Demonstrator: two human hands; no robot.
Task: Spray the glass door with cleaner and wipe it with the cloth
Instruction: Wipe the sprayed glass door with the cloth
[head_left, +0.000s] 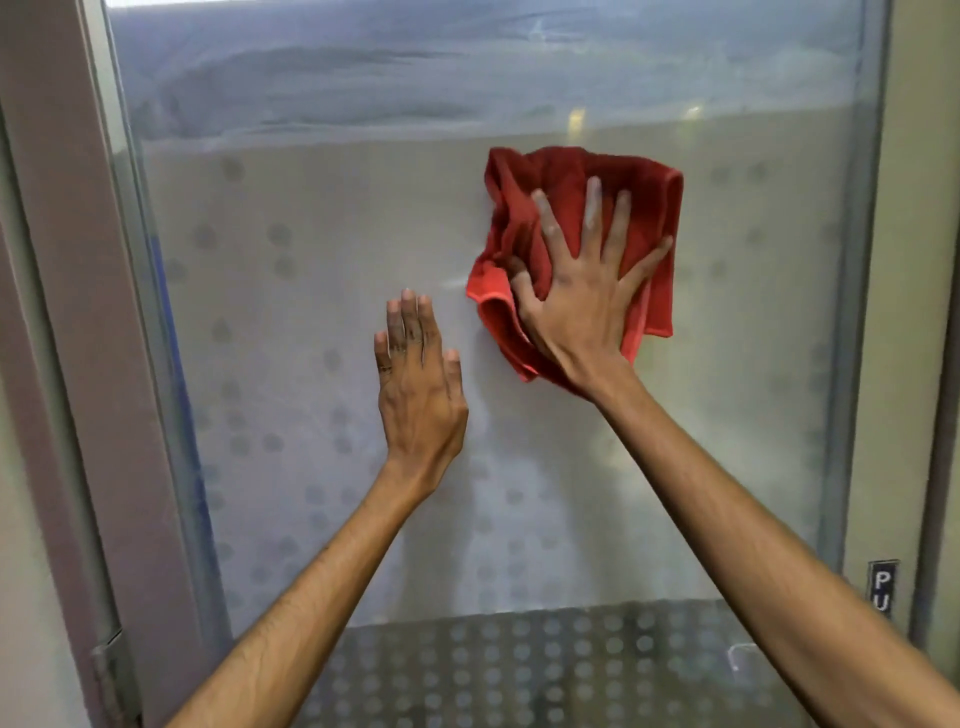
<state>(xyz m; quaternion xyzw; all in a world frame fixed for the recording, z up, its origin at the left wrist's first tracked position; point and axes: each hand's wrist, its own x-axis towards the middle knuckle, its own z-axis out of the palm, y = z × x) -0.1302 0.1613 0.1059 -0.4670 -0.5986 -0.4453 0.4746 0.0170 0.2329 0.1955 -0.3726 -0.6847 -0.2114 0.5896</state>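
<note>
The glass door (311, 291) fills the view, frosted with a pattern of grey dots and a hazy smeared band across its top. A crumpled red cloth (561, 171) lies flat against the pane right of centre. My right hand (582, 291) presses on the cloth with fingers spread, thumb tucked into a fold. My left hand (418, 384) rests flat on the bare glass to the lower left of the cloth, fingers together, holding nothing. No spray bottle is in view.
A brownish door frame (78, 312) runs down the left with a hinge (111, 670) near the bottom. On the right is a pale frame (904, 312) with a small black sign (882, 587) reading "PU". The lower glass band (519, 670) is darker, with dots.
</note>
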